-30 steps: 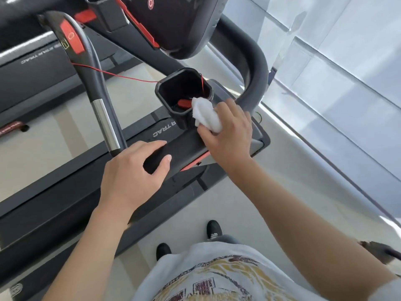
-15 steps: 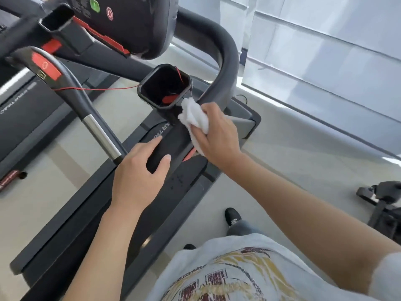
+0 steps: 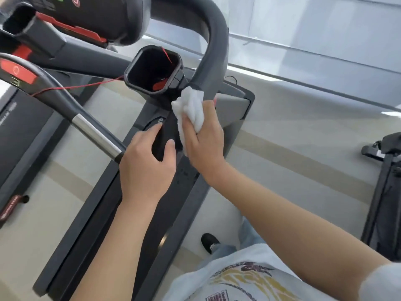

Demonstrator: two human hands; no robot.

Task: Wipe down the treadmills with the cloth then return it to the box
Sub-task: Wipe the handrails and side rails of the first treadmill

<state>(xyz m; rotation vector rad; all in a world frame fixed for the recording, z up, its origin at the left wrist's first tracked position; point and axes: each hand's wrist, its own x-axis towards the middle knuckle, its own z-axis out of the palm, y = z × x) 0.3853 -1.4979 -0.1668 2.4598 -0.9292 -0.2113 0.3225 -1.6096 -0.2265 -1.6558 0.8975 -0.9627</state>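
A bunched white cloth [image 3: 191,107] is gripped in my right hand [image 3: 204,140] and pressed against the black side handrail [image 3: 167,135] of the treadmill, just below the square cup holder [image 3: 152,72]. My left hand [image 3: 145,166] grips the near end of that same handrail, thumb on its right side and fingers over the top. The treadmill's grey curved frame bar [image 3: 214,51] rises behind the cloth. Its dark console [image 3: 97,16] sits at top left. The box is not in view.
A second handrail with a chrome sleeve [image 3: 95,135] and red button runs left of my hands; a red safety cord [image 3: 82,85] stretches to the cup holder. Another treadmill deck [image 3: 19,135] lies far left. Black gym equipment [image 3: 384,181] stands at right, by grey wall panels.
My right hand has slid the cloth along the handrail, from the cup holder's near side to its base by the grey bar. The left hand keeps its grip. The camera view has swung.
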